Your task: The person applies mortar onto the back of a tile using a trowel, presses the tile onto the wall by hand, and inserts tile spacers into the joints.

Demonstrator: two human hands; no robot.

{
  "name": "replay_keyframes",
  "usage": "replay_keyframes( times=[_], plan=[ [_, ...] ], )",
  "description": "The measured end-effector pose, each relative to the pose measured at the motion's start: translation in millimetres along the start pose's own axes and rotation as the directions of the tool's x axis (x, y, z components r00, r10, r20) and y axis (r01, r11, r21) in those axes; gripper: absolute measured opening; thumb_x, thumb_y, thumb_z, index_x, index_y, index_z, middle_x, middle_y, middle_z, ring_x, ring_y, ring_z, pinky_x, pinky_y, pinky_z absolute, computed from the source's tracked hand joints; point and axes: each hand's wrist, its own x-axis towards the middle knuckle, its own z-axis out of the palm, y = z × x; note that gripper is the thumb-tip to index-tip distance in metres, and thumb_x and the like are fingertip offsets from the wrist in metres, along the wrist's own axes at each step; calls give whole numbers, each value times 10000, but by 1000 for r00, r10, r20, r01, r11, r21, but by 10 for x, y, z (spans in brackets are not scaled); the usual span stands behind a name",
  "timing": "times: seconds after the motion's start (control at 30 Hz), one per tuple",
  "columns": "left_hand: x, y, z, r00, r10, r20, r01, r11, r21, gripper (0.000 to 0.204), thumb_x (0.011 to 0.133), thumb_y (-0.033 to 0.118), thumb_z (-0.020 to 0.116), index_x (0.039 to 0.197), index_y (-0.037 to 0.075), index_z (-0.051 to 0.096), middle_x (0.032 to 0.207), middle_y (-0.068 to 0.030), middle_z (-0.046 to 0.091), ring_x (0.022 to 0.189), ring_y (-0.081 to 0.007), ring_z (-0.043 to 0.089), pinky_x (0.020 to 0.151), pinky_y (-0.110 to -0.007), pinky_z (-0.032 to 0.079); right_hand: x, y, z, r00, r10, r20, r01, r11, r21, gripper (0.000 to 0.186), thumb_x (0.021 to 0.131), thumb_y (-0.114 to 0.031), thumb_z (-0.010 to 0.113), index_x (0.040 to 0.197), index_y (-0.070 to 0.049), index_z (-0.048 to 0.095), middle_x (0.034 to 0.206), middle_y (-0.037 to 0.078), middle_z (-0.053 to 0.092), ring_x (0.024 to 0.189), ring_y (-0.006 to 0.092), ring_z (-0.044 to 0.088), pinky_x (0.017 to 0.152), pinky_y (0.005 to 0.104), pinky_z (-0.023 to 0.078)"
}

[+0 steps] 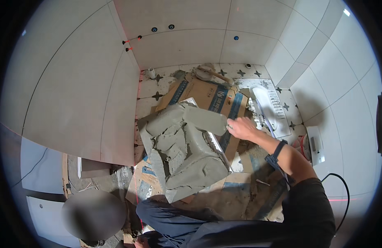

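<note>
My right hand (242,127) is closed around the handle end of a flat trowel (205,120), whose blade is coated in grey mortar. The blade lies over the upper right part of a thick mortar layer (199,165), which is ridged and uneven. Beneath it is a large square tile, with a pale edge (216,143) showing on the right. At the lower edge, beside my dark trouser leg, a small patch of skin (141,242) seems to be my left hand; its fingers cannot be made out.
Flattened cardboard (199,89) lies under and behind the tile. A rubber mallet (205,73) rests at the back. On the right, a white squat toilet (267,105) is set in the patterned floor. A pipe stub (151,73) stands back left. A blurred round shape (94,215) is lower left.
</note>
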Motion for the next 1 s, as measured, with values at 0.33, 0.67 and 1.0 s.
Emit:
replay_keyframes(
  times=[0.33, 0.67, 1.0],
  plan=[
    [-803, -700, 191, 954, -109, -279, 121, 992, 28, 311, 952, 260, 693, 1015, -44, 694, 891, -233, 724, 790, -376, 686, 681, -478, 548, 612, 269, -397, 993, 119, -12, -119, 993, -16, 303, 926, -293, 635, 1024, -6, 655, 890, 261, 710, 901, 474, 688, 827, 563, 552],
    [-1196, -839, 549, 910, -225, -349, 226, 973, -40, 389, 1022, 318, 592, 1045, -60, 678, 925, -293, 705, 840, -460, 660, 717, -504, 529, 1404, -1073, -806, 975, -94, 203, 132, 975, -180, 220, 846, -170, 643, 926, 22, 714, 910, 228, 734, 896, 431, 722, 778, 499, 588],
    [-1230, -368, 342, 910, -333, -247, 303, 941, -151, 397, 1041, 307, 535, 1145, -42, 694, 1043, -289, 718, 984, -467, 676, 828, -505, 534, 1417, -204, -531, 972, 149, -181, -186, 960, -208, 224, 909, -170, 620, 1014, -9, 734, 998, 226, 743, 987, 405, 721, 854, 500, 586]
  ],
)
